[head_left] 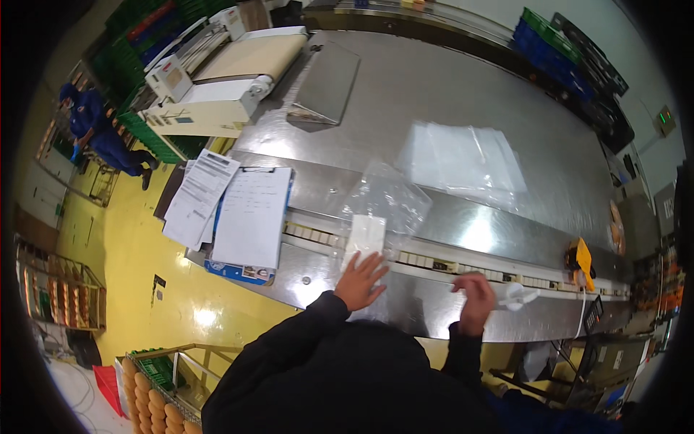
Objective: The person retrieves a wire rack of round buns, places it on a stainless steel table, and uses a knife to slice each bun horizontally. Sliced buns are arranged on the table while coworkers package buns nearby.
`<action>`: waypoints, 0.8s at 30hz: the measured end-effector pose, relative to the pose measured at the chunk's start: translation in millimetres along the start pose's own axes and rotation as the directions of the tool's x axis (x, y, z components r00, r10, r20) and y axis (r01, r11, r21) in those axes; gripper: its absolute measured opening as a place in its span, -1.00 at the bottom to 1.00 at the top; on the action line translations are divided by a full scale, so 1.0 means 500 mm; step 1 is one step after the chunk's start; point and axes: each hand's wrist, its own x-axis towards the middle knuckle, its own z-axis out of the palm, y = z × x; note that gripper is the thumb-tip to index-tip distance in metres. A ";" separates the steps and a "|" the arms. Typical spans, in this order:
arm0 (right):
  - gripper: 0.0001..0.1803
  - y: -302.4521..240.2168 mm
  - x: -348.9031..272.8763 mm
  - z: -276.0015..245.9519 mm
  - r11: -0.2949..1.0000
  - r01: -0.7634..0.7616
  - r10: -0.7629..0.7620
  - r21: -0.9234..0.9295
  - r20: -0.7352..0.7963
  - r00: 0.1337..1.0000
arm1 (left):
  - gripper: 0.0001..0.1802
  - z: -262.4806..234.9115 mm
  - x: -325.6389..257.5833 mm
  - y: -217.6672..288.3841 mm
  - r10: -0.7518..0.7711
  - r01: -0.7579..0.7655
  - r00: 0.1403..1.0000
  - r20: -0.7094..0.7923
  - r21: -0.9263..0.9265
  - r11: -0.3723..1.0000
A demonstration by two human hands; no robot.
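Observation:
My left hand (360,281) lies with fingers spread over the near end of a flat white packet (367,233), pressing on it rather than gripping. The packet rests on a clear plastic bag (390,195) that spreads toward the far side of the steel table (390,79). Over the table's near edge, my right hand (476,298) is raised with its fingers curled in; whether something small is between them is hidden. Just right of it is a white object (513,295), perhaps a tape dispenser, apparently apart from the hand.
A slatted conveyor strip (419,262) runs along the table. Clear plastic sheets (463,159) lie beyond, papers and a clipboard (253,217) left. A belt machine (246,61) stands far left, a yellow device (580,262) right. Another person (101,126) in blue stands at left.

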 end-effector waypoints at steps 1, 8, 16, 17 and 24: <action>-0.88 0.039 -0.004 0.041 0.998 -0.057 0.057 0.009 0.044 0.997 | -0.45 -0.011 -0.007 -0.002 0.031 -0.030 0.999 0.010 -0.029 0.999; -0.79 0.101 0.005 0.233 0.993 0.016 0.040 -0.120 0.449 0.893 | -0.32 -0.032 -0.063 -0.032 0.076 -0.075 0.997 0.001 -0.191 0.979; -0.44 0.331 0.074 0.209 0.626 0.243 -0.152 -0.741 0.190 0.970 | -0.35 -0.033 -0.052 -0.033 0.223 -0.210 0.974 0.035 -0.229 0.950; -0.42 0.339 0.077 0.204 0.643 0.234 -0.137 -0.729 0.192 0.972 | -0.35 -0.035 -0.050 -0.032 0.194 -0.188 0.981 -0.002 -0.265 0.946; -0.51 0.364 0.072 0.202 0.630 0.144 -0.144 -0.763 0.067 0.987 | -0.25 -0.219 0.233 -0.177 -0.138 -0.028 0.930 -0.341 -0.440 0.898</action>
